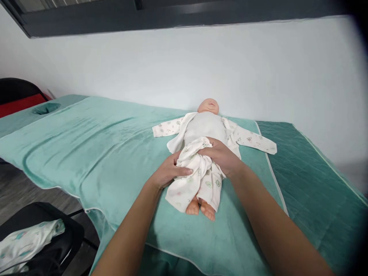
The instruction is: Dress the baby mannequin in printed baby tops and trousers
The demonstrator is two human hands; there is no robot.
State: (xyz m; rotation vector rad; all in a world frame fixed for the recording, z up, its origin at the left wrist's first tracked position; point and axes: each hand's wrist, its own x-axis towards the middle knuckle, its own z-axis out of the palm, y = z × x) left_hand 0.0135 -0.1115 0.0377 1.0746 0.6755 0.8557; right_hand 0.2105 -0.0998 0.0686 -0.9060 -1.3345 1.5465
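A baby doll point(208, 106) lies on its back on the green cover, head toward the wall and bare feet point(207, 211) toward me. Its white printed top point(255, 142) is spread open at the front, sleeves out to both sides, over a plain pale torso point(205, 126). White printed baby pants point(188, 188) are bunched over its lower body and legs. My left hand point(172, 170) grips the bunched cloth from the left, thumb on top. My right hand point(221, 155) pinches the gathered upper part from the right. The fingertips under the cloth are hidden.
The padded bed bears a light green cover point(94, 145) and a darker quilted one point(319, 184) at right. A white wall point(143, 69) stands behind. At lower left, a black chair point(71, 234) holds a printed cloth point(28, 243). A red and black chair point(23, 103) is far left.
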